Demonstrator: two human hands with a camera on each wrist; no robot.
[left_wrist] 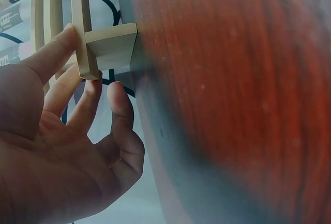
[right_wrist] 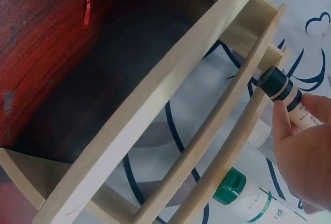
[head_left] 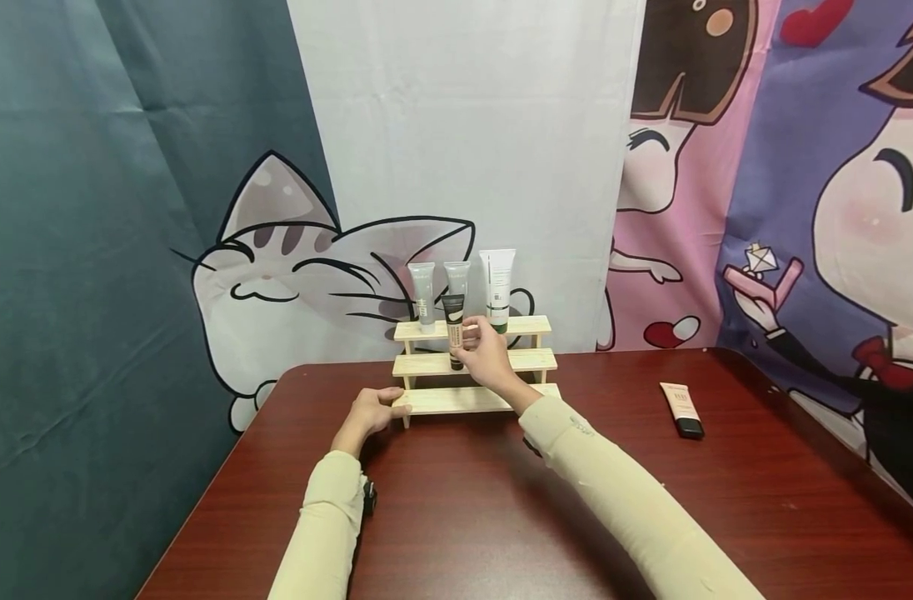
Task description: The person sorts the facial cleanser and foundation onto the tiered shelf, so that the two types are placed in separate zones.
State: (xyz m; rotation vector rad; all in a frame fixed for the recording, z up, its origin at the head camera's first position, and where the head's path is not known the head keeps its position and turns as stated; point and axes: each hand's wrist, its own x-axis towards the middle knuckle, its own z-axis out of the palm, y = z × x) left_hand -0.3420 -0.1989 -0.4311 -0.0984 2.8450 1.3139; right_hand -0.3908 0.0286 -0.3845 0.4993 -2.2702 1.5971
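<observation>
A three-step wooden display stand (head_left: 456, 401) stands at the back of the table. My left hand (head_left: 372, 412) pinches the left end of its lowest step; in the left wrist view, the thumb of that hand (left_wrist: 77, 125) lies on one face of the board and fingers on the other. Between the fingers of my right hand (head_left: 489, 354) is an upright beige and black cosmetic tube (head_left: 455, 332), cap down, at the middle step. The right wrist view shows its black cap (right_wrist: 273, 80) near the step's board; whether they touch, I cannot tell.
On the top step stand two clear-grey tubes (head_left: 422, 296) (head_left: 462, 277) and a larger white tube with a green cap (head_left: 498, 287). A beige tube with a black cap (head_left: 681, 409) lies on the table at the right. A printed cloth (head_left: 471, 125) hangs behind.
</observation>
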